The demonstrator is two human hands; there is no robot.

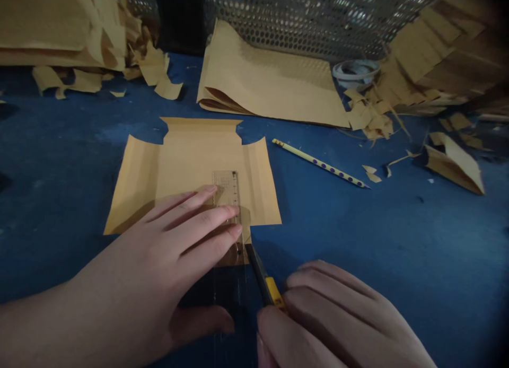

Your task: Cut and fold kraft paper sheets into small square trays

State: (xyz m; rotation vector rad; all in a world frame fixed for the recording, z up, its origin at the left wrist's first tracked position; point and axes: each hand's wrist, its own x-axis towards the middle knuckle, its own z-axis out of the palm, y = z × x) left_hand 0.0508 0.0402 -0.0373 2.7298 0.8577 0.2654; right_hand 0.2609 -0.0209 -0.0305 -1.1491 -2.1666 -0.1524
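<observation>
A piece of brown paper [191, 150] with cut and creased flaps lies flat in front of me. Across its lower right part runs a clear ruler [226, 183], pointing away from me and overhanging the paper's near edge. My left hand [175, 241] presses on the ruler with fingers stretched out, the thumb apart from them. In my right hand [330, 320] is a yellow and black utility knife [272, 294], fingers wrapped round it. Its tip is at the ruler's right edge, over the paper's near flap. My left hand hides part of the paper.
On the blue table [358, 235] a patterned pencil [320, 164] lies right of the paper. Folded brown paper [270, 81] rests behind, by a perforated metal basket [278, 23] and a pale ring-shaped roll [355, 73]. Paper scraps [371, 119] lie on both sides.
</observation>
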